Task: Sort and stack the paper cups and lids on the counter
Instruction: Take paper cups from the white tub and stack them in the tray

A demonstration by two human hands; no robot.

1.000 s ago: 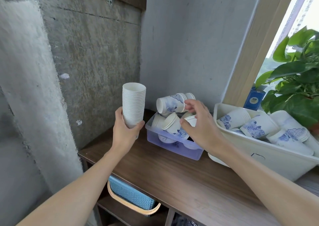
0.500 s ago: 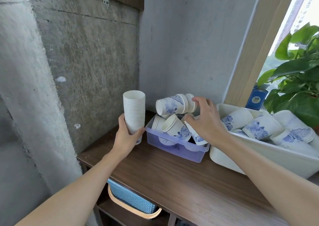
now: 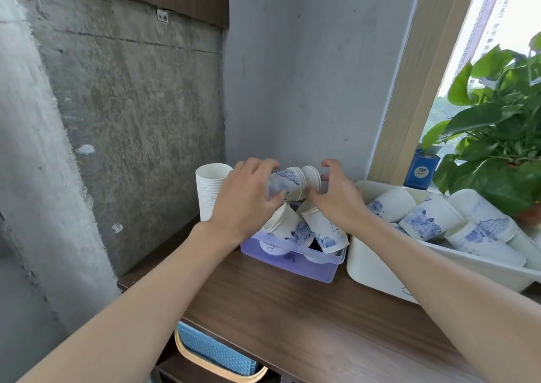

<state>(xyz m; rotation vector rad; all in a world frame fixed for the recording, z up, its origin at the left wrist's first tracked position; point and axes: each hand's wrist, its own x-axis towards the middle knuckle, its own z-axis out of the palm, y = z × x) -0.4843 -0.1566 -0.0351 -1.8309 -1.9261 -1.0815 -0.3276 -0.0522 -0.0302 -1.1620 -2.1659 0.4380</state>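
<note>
A tall stack of plain white paper cups [image 3: 208, 189] stands on the wooden counter [image 3: 307, 318] by the concrete wall, with no hand on it. My left hand [image 3: 244, 199] grips a short stack of blue-flowered cups [image 3: 288, 182] lying sideways above the purple bin [image 3: 295, 261]. My right hand [image 3: 338, 196] curls around the other end of that sideways stack. More blue-flowered cups [image 3: 292, 227] lie jumbled in the purple bin, partly hidden by my hands.
A white tub [image 3: 377, 268] to the right holds several stacks of flowered cups [image 3: 430, 220]. A leafy plant [image 3: 497, 136] and a blue box [image 3: 421, 171] sit by the window. A blue basket [image 3: 216, 353] rests on the shelf below.
My left hand has let go of the white cup stack, which now stands on the counter, and has moved right onto the sideways flowered cups. My right hand closed around their other end.
</note>
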